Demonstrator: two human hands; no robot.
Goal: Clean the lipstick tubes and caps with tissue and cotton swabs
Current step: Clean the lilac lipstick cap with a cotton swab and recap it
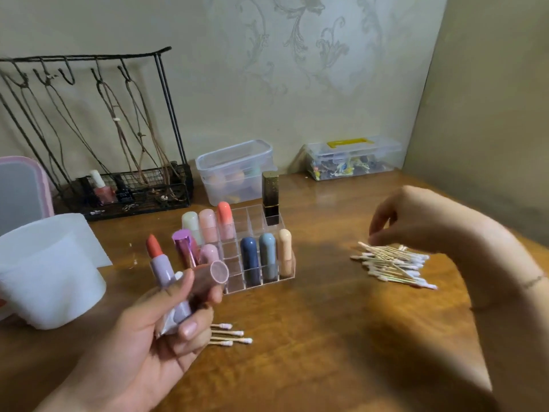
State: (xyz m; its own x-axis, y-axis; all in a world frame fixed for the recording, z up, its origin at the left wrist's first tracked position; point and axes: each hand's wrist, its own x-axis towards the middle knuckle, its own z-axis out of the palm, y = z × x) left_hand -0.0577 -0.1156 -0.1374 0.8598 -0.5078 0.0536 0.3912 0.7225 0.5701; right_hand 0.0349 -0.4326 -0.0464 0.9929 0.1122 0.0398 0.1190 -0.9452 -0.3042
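Note:
My left hand [166, 325] grips an open lilac lipstick tube [162, 270] with its red stick up, together with its clear pinkish cap [211, 278] and a scrap of tissue [166, 324]. My right hand [416, 217] reaches down onto a pile of cotton swabs [395, 263] on the right of the table, fingertips touching the swabs. A clear acrylic organiser [237, 254] in the middle holds several capped lipsticks. A roll of white tissue [50, 275] lies at the left.
Three used swabs [228, 334] lie just right of my left hand. At the back stand a black wire jewellery rack [127, 191], a clear lidded box [234, 171] and a small clear case [353, 159]. A wall closes in the right side.

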